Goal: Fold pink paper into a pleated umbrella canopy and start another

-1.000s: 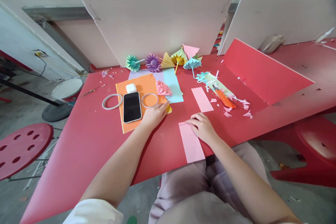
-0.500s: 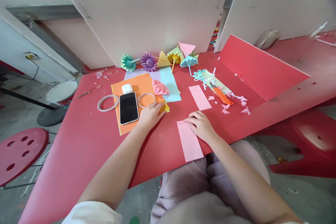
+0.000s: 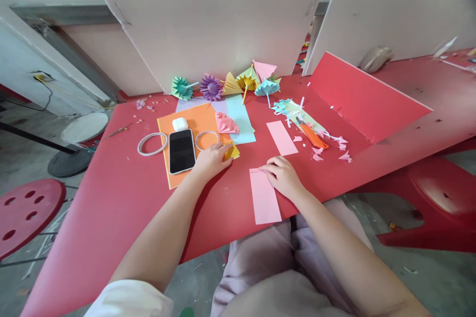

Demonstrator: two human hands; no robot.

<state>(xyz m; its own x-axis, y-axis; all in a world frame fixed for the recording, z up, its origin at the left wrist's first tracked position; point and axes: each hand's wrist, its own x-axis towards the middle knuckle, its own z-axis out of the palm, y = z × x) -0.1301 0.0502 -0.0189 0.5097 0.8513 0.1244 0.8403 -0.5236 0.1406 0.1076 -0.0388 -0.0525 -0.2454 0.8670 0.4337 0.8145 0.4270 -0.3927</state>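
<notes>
My left hand (image 3: 210, 161) lies beside the phone (image 3: 182, 151), its fingers stretched out over the corner of a yellow paper (image 3: 233, 150). Just behind it is a thin ring (image 3: 207, 140), partly covered by the fingers. My right hand (image 3: 281, 174) is closed on the far edge of a pink paper strip (image 3: 266, 200), which has a narrow crease along that end. Flat on the table beyond that hand rests a second pink strip (image 3: 281, 137). A folded pink paper fan (image 3: 226, 123) sits on the coloured sheets.
Orange sheets (image 3: 165, 124) carry the phone and a white earphone case (image 3: 180, 124). A roll of tape (image 3: 152, 144) is at their left. Paper umbrellas (image 3: 211, 87) line the wall. An orange cutter (image 3: 314, 136) lies among paper scraps, near a standing red board (image 3: 368, 96).
The near end of the pink strip under my right hand has swung slightly to the left. Both hands stay almost where they were.
</notes>
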